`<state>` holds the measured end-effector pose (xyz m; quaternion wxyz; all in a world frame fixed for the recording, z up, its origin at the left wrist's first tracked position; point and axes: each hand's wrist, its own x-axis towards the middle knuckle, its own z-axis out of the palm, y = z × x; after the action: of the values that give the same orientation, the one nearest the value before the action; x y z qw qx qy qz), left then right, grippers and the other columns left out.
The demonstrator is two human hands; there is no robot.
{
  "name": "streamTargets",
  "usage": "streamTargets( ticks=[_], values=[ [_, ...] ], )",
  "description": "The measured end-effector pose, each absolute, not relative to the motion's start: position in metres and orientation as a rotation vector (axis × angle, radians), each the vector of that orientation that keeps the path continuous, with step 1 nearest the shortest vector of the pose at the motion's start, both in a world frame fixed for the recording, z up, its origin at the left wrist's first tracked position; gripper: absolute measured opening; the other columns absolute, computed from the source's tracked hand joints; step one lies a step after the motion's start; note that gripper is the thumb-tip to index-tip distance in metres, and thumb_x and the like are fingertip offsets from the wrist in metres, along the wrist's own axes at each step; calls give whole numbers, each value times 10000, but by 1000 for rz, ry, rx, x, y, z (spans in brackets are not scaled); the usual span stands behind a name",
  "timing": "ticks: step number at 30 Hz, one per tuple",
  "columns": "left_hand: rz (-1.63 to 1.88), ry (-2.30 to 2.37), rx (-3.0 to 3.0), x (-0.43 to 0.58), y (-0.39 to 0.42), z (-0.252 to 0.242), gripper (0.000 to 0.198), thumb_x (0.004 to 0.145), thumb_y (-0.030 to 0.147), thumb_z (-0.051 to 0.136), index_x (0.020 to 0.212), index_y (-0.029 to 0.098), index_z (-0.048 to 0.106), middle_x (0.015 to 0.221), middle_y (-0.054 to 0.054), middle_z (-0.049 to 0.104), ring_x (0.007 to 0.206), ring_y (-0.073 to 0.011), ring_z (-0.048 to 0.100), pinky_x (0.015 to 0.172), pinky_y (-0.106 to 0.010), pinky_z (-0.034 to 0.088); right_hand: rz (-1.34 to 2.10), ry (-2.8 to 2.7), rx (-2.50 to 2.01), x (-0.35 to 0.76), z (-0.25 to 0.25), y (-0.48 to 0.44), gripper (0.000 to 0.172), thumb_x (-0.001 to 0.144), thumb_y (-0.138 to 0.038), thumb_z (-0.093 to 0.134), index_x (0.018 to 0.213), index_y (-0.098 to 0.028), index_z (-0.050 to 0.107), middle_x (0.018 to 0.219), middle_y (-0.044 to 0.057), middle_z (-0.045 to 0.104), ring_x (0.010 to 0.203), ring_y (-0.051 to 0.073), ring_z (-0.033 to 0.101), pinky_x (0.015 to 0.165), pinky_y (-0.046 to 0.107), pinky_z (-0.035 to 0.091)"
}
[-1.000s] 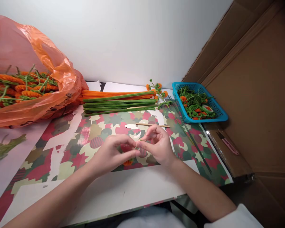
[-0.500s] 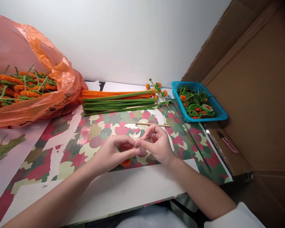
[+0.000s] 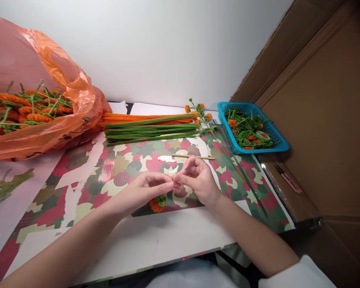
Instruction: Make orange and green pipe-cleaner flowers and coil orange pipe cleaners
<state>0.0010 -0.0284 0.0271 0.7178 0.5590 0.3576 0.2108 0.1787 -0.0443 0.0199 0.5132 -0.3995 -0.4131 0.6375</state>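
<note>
Above the middle of the table, my left hand [image 3: 147, 187] and my right hand [image 3: 199, 182] meet fingertip to fingertip. Both are closed in a pinch around what looks like the thin green stem of a small pipe-cleaner flower; the fingers hide most of that stem. The flower's orange head [image 3: 157, 205], with green at its top, shows just below my left fingers. A thin wooden stick [image 3: 193, 157] lies behind my right hand. Farther back are a bundle of green pipe cleaners [image 3: 151, 132] and a bundle of orange ones [image 3: 147, 117].
An orange plastic bag [image 3: 87, 100] full of orange-and-green pieces stands at the left. At the back right, a blue basket [image 3: 283, 146] holds green and orange pieces, beside a finished flower sprig [image 3: 210, 127]. A pink cutter [image 3: 289, 180] lies by the cardboard wall [image 3: 324, 120].
My left fingers have straightened and risen slightly, the fingertips drawing closer to my right hand. More of the orange flower head now shows beneath them.
</note>
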Motion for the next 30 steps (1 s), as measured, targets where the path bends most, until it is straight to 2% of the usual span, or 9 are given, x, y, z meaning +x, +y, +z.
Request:
streamTargets(
  ticks=[5,13,18,22,26,30],
  values=[
    [573,977,1255,5,-31,32,305,741,440,719,647,153,676,606,-21,646,559,-119,558,519,-226,446,1448,-1011,-1039,180,18,-43,427,540,-265,873,717,-221,486,601,-73,651,551,108,639,554,221,505],
    [428,764,1143,-2,-27,32,353,760,486,691,614,164,684,652,-57,690,681,-164,640,651,-267,511,1601,-984,-920,178,18,-43,449,577,-366,858,728,-229,458,597,-76,649,541,127,661,559,252,532],
    [511,863,1278,4,-32,34,257,755,421,706,730,165,712,690,-38,698,594,-122,591,528,-213,467,1477,-1073,-921,179,18,-45,421,586,-333,856,703,-231,465,594,-74,627,532,117,637,552,248,514],
    [602,1032,1437,7,-34,38,268,751,394,697,644,148,694,558,-12,627,480,-88,491,440,-195,410,1304,-1171,-1020,181,15,-45,360,627,-336,830,701,-229,494,650,-53,622,619,132,653,613,266,507],
    [538,878,1328,2,-32,37,317,783,434,667,640,153,695,603,-34,663,558,-118,576,503,-209,470,1332,-1184,-1003,181,14,-45,396,608,-364,847,718,-230,491,656,-45,643,625,145,661,644,292,509],
    [482,743,1122,-2,-30,32,327,777,455,689,631,162,682,618,-33,676,613,-132,628,550,-209,489,1361,-1225,-929,182,17,-46,377,655,-404,815,719,-243,481,664,-44,641,644,156,677,591,289,520]
  ],
)
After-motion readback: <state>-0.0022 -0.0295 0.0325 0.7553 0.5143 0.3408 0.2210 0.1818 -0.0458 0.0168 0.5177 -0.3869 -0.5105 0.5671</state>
